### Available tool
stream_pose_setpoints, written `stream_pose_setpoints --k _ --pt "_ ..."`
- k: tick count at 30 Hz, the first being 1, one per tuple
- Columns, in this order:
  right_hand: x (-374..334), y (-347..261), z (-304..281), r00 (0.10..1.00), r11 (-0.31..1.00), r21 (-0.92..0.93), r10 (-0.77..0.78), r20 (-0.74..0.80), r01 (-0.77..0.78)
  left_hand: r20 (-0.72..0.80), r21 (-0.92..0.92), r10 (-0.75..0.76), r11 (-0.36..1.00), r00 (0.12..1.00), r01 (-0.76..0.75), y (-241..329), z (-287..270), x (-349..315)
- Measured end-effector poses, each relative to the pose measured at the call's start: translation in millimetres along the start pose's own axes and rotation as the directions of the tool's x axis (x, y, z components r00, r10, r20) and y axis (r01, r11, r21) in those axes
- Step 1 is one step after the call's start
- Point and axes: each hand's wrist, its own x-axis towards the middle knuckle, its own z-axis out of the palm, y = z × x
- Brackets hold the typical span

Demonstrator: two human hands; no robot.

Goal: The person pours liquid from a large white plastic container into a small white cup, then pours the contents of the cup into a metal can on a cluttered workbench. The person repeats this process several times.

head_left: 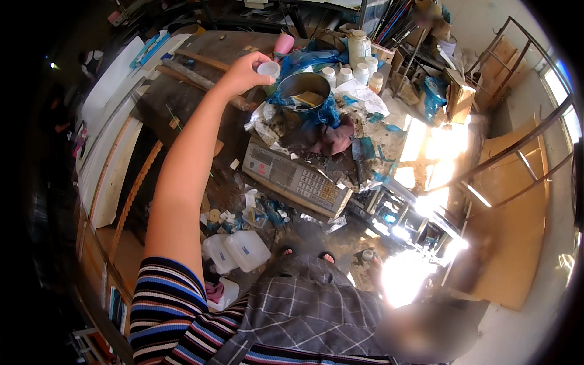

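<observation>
White translucent plastic: we are pinching the small cup [268, 70] by its side with our left hand [242, 75] near the metal pot [312, 85], seemingly keeping its mouth clear; we cannot tell how our right hand [375, 272] is gripping.

Detail inside cup [268, 70] too small to tell; grey shape [438, 331] blurred.

From here, the cup [268, 70] looks small, round and whitish, a little see-through. It sits between thumb and fingers of the left grip [242, 74], just beyond the left side of the pot [333, 97], its round top tilted toward the wearer; I can't tell whether it's open or covered. Down by the right grip [376, 275], a small jar [367, 255] shows a pale, round top, its lower part unclear in the glare.
</observation>
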Motion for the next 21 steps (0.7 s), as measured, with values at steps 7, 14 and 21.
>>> stream_pose_setpoints --k 7,14,21 --pt "-0.2 19.8 5.7 0.998 0.986 0.164 0.025 0.064 -0.035 0.216 0.517 0.057 0.840 0.975 -0.164 10.1 41.3 54.8" --pt "-18.7 -16.2 21.5 1.000 0.998 -0.059 0.029 0.007 -0.029 0.400 0.858 0.063 0.325 0.914 -0.398 39.7 74.0 63.6" --pt "-54.0 -110.8 38.3 0.998 0.864 -0.499 -0.064 0.024 0.067 0.494 0.838 0.166 0.171 0.854 -0.518 44.6 92.0 66.1"
